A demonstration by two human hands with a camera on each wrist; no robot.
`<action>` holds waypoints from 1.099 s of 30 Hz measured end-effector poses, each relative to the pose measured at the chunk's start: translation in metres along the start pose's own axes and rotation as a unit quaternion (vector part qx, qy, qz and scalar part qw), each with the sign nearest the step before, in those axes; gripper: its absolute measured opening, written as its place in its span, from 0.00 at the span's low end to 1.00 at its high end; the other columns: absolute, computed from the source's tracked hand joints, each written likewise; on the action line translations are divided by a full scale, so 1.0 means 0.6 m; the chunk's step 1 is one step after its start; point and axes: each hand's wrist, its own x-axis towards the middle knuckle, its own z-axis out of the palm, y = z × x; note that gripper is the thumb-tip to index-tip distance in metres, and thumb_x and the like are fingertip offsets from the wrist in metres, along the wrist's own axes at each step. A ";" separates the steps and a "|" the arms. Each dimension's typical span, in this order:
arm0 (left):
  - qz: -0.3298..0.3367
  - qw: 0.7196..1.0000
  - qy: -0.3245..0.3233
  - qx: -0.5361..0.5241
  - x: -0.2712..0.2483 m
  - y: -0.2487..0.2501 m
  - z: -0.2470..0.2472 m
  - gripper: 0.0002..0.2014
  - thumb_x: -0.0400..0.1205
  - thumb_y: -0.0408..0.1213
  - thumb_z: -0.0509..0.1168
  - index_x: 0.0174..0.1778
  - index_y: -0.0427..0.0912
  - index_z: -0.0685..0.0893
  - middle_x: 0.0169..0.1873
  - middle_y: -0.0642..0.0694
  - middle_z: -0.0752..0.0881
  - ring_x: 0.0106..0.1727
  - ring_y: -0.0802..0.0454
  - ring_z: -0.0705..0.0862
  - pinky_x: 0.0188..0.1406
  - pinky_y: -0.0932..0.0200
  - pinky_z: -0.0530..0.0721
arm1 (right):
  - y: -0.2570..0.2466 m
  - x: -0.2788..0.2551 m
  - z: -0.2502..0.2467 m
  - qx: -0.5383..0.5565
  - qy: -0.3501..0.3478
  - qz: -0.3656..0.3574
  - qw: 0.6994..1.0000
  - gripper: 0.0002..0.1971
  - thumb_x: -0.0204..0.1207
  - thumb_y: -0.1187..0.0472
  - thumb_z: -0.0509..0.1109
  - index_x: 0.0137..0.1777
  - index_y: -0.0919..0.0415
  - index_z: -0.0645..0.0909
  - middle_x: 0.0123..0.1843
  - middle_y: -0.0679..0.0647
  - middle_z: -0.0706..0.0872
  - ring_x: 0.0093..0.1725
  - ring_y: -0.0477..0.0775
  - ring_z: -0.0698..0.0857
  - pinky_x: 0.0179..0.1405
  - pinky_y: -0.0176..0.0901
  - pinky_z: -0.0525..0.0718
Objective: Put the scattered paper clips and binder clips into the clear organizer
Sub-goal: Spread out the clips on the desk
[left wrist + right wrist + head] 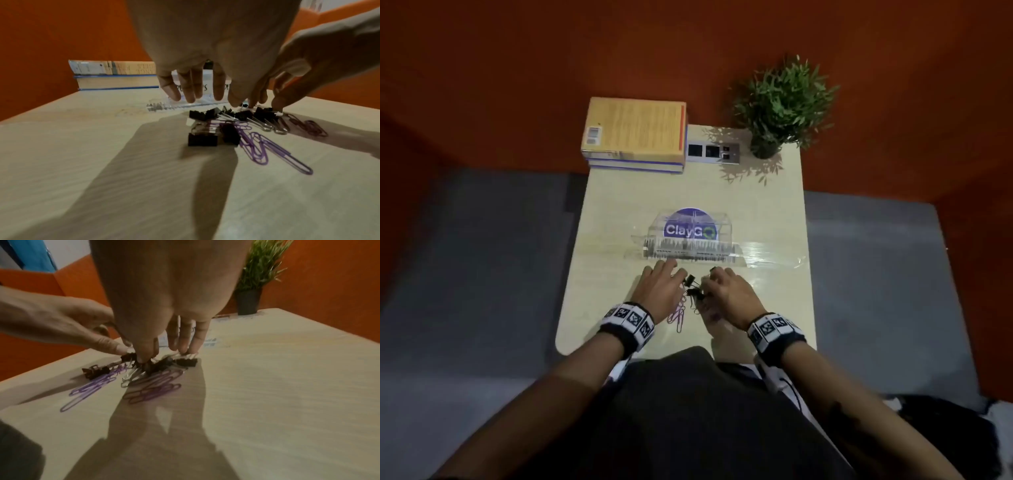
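Both hands down over the pile. Left hand (658, 288) relaxed, fingers straight, nothing held, likely corralling binder clips (207, 128). Right hand (726, 291) fingertips pinching one binder clip (144, 365). Paper clips (267, 146) loose beside. Organizer (690, 236) just beyond, within easy reach.
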 end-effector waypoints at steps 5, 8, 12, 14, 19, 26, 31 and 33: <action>-0.025 0.999 -0.026 -0.001 0.022 0.004 0.002 0.16 0.75 0.37 0.71 0.58 0.42 0.79 0.61 0.35 0.77 0.59 0.35 0.76 0.50 0.39 0.81 | -0.008 0.026 0.012 0.000 -0.008 0.068 0.998 0.18 0.69 0.59 0.80 0.56 0.60 0.79 0.54 0.62 0.80 0.49 0.65 0.80 0.33 0.52 0.79; -0.049 0.999 -0.014 -0.020 0.014 -0.016 0.010 0.16 0.75 0.33 0.71 0.58 0.38 0.81 0.60 0.32 0.79 0.58 0.32 0.77 0.47 0.38 0.84 | 0.013 0.031 0.006 -0.001 0.001 0.104 0.995 0.18 0.70 0.61 0.80 0.57 0.60 0.80 0.58 0.61 0.78 0.53 0.65 0.79 0.34 0.51 0.83; -0.070 0.997 0.001 -0.041 -0.012 -0.038 0.008 0.17 0.75 0.36 0.73 0.59 0.38 0.81 0.58 0.32 0.81 0.56 0.32 0.78 0.45 0.38 0.84 | 0.041 0.014 -0.004 0.024 0.034 0.135 0.990 0.16 0.70 0.65 0.78 0.56 0.60 0.81 0.57 0.63 0.80 0.51 0.66 0.79 0.31 0.45 0.75; -0.039 0.999 -0.014 -0.022 -0.029 -0.040 0.008 0.22 0.74 0.44 0.74 0.61 0.41 0.80 0.61 0.34 0.80 0.59 0.33 0.77 0.48 0.39 0.83 | 0.052 0.001 -0.005 0.031 0.059 0.156 0.985 0.14 0.71 0.65 0.76 0.56 0.59 0.81 0.55 0.63 0.80 0.50 0.66 0.80 0.30 0.47 0.79; -0.052 0.999 0.000 -0.008 -0.062 -0.053 0.010 0.22 0.74 0.42 0.75 0.63 0.43 0.80 0.63 0.36 0.80 0.61 0.36 0.77 0.50 0.39 0.80 | 0.043 -0.041 -0.011 0.027 0.093 0.101 0.990 0.14 0.71 0.65 0.76 0.55 0.64 0.81 0.51 0.63 0.81 0.46 0.64 0.79 0.28 0.48 0.79; 0.071 0.996 -0.044 0.027 -0.083 -0.028 0.015 0.22 0.74 0.44 0.74 0.61 0.40 0.79 0.51 0.40 0.84 0.49 0.42 0.81 0.44 0.47 0.81 | 0.007 -0.068 0.013 0.028 -0.043 -0.060 0.997 0.30 0.67 0.69 0.77 0.70 0.66 0.75 0.60 0.62 0.81 0.53 0.62 0.81 0.38 0.50 0.85; 0.076 0.995 -0.067 -0.008 -0.076 -0.005 0.028 0.26 0.70 0.39 0.78 0.61 0.36 0.78 0.51 0.38 0.82 0.48 0.42 0.81 0.40 0.50 0.84 | -0.009 -0.055 0.010 0.029 -0.023 -0.018 0.999 0.22 0.67 0.74 0.75 0.62 0.67 0.79 0.52 0.62 0.82 0.49 0.64 0.82 0.30 0.50 0.81; 0.070 0.995 -0.066 -0.014 -0.065 0.001 0.025 0.22 0.71 0.36 0.78 0.58 0.37 0.78 0.51 0.39 0.81 0.47 0.43 0.81 0.34 0.52 0.84 | -0.013 -0.049 0.010 0.021 -0.019 -0.006 1.000 0.17 0.68 0.72 0.75 0.58 0.67 0.80 0.48 0.62 0.82 0.45 0.64 0.82 0.27 0.49 0.79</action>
